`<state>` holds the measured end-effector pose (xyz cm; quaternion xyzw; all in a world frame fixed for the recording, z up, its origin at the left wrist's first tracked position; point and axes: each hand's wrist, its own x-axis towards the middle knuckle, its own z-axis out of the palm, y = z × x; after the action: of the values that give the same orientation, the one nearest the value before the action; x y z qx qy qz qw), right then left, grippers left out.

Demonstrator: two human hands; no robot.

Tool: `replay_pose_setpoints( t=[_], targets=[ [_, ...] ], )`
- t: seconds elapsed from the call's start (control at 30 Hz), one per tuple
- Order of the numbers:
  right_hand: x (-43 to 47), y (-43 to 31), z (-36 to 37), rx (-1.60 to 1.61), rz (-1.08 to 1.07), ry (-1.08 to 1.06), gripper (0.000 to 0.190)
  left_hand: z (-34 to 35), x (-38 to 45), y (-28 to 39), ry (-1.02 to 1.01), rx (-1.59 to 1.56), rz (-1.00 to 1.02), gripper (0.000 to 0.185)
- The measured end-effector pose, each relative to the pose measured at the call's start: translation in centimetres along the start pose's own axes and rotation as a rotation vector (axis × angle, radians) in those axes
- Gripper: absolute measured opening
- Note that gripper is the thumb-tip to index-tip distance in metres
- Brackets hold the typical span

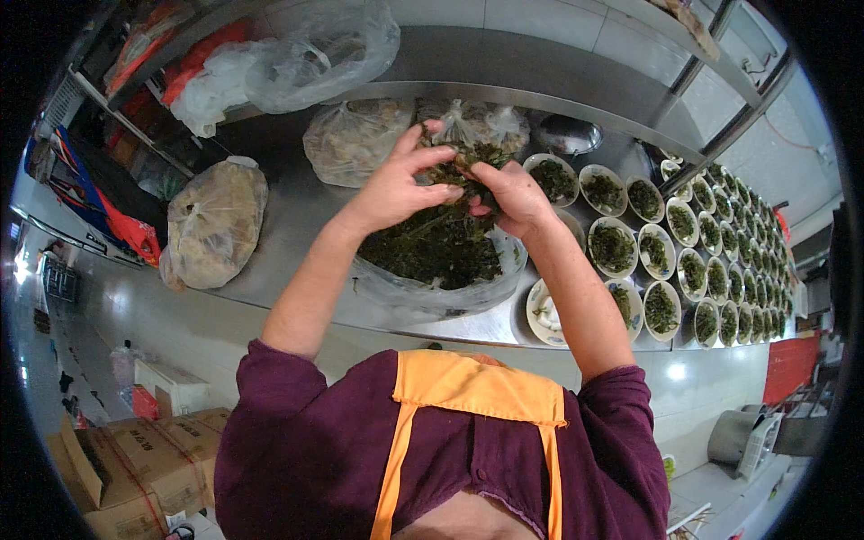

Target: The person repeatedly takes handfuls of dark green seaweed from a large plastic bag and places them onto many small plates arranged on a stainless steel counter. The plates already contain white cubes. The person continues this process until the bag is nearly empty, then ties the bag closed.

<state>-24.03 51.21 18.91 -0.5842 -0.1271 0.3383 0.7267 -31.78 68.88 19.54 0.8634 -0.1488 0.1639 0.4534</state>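
Observation:
My left hand [412,172] has its fingers spread around a clump of dark leafy greens [466,169]. My right hand [511,196] grips the other side of this clump, thumb on top. Both hands are raised over a large clear plastic bag [432,304], which lies open and holds a mass of wet, dark greens [432,253]. To the right of the bag, a patterned bowl [547,314] contains something white, with a spoon-like shape that is hard to make out. A bowl [570,226] beside my right wrist is partly hidden by it.
Many small bowls of greens [611,248] stand in rows along the steel counter [297,270] on the right. Tied bags [216,223] of pale food sit at the left, and another bag [358,145] is behind. An oval metal dish [570,135] lies under the shelf edge [540,98]. Cardboard boxes [148,466] are on the floor.

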Motion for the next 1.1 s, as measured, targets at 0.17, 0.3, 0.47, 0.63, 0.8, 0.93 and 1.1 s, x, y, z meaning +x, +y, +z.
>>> replay_pose_setpoints(
  t=[0.17,0.3,0.47,0.63,0.8,0.93,1.1],
  targets=[
    [-1.5,-4.3,2.2,-0.235,-0.080,0.020,0.025,1.1,-3.5,-6.1,-0.149,-0.629,-0.211,0.085],
    [-1.6,-6.0,2.5,-0.331,-0.126,0.007,0.024,3.9,-5.9,-9.3,-0.296,-0.462,-0.406,0.051],
    [-2.3,-8.4,3.4,-0.374,-0.159,-0.009,0.024,3.7,-10.9,-13.6,-0.219,-0.301,-0.521,0.025],
    [-2.5,-10.4,3.8,-0.381,-0.232,-0.056,0.024,4.2,-12.2,-15.3,-0.242,-0.137,-0.496,0.025],
    [-4.9,-16.6,3.2,-0.337,-0.488,-0.012,0.024,4.5,-14.7,-21.7,-0.234,0.166,-0.465,0.022],
    [-4.9,-20.3,-1.7,-0.234,-0.535,-0.051,0.020,2.9,-11.0,-15.5,-0.173,0.027,-0.604,0.021],
    [-6.9,-21.4,-2.7,-0.190,-0.591,0.011,0.015,2.4,-6.3,-10.5,-0.128,-0.116,-0.459,0.023]
  ],
)
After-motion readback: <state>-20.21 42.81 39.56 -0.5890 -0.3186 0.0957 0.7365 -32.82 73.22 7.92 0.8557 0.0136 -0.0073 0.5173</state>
